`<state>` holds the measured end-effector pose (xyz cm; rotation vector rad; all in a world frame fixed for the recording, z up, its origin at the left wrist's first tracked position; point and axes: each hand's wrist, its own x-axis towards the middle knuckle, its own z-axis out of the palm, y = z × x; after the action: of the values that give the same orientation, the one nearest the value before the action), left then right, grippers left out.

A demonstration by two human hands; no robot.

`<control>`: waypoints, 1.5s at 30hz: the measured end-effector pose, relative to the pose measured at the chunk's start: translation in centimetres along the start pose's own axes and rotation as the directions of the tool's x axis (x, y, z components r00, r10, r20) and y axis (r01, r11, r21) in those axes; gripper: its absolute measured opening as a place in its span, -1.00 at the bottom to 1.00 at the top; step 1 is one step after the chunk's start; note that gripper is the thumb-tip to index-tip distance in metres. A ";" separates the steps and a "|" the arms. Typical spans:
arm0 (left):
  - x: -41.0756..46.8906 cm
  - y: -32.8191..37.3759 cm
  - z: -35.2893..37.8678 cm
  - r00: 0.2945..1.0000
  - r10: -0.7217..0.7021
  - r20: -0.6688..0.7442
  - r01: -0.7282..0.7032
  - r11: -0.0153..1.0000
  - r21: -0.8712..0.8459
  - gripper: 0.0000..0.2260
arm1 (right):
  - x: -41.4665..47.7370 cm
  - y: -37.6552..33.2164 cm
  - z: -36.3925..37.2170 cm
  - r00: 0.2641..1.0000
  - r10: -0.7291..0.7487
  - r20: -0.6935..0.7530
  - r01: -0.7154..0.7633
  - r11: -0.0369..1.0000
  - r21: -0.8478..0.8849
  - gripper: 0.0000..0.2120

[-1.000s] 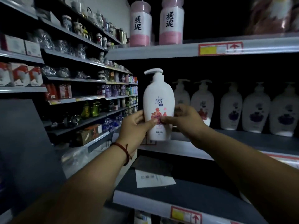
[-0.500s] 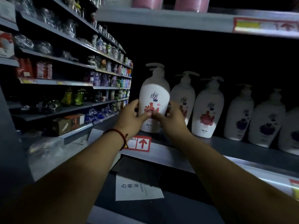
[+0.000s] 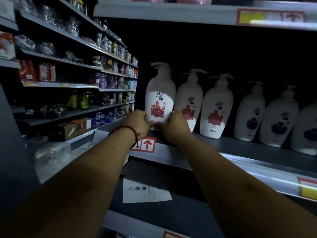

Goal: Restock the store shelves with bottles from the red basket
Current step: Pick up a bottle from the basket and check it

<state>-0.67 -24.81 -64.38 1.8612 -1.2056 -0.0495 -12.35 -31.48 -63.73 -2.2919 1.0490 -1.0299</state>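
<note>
A white pump bottle [image 3: 159, 98] with a red flower label stands upright at the left end of the grey shelf [image 3: 240, 148]. My left hand [image 3: 137, 121] grips its lower left side and my right hand [image 3: 174, 125] grips its lower right side, thumbs meeting in front of its base. To its right stand two more red-label pump bottles [image 3: 189, 98] [image 3: 217, 107], then three purple-label pump bottles [image 3: 249, 112]. The red basket is out of view.
An upper shelf [image 3: 188, 12] with a price tag runs overhead. A lower shelf [image 3: 180, 212] holds a white paper sheet [image 3: 145, 191]. Side shelves [image 3: 68, 86] on the left carry several small bottles, jars and boxes.
Both hands carried the red-label bottle forward and down from mid-air onto the shelf's left end, beside the other red-label bottles. The view moved closer to the shelf.
</note>
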 end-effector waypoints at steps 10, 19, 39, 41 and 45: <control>0.6 -0.1 0.3 0.998 -0.027 0.048 0.024 0.998 0.066 -0.75 | 0.8 0.6 0.4 1.000 -0.014 -0.014 0.013 0.998 -0.060 -0.62; -1.7 2.3 -3.4 0.994 0.077 0.076 -0.102 0.895 0.435 -0.75 | -1.1 -0.3 -4.0 0.995 -0.027 0.092 0.049 0.970 -0.239 -0.59; -23.2 26.6 9.8 0.738 0.497 0.457 -0.648 0.710 0.274 -0.39 | -23.1 12.9 -33.8 0.995 0.070 0.066 -0.016 0.799 -0.601 -0.36; -24.5 28.7 12.2 0.701 0.535 0.472 -0.688 0.680 0.252 -0.37 | -25.1 14.7 -36.2 0.993 0.119 0.025 -0.079 0.786 -0.613 -0.34; -26.5 31.6 17.8 0.619 0.573 0.538 -0.743 0.648 0.165 -0.35 | -29.0 19.2 -39.5 0.974 0.224 -0.029 -0.194 0.764 -0.615 -0.32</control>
<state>-45.39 -20.65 -64.05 1.6073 -2.3391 0.2081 -64.38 -23.61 -63.56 -2.5727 1.7872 -0.5827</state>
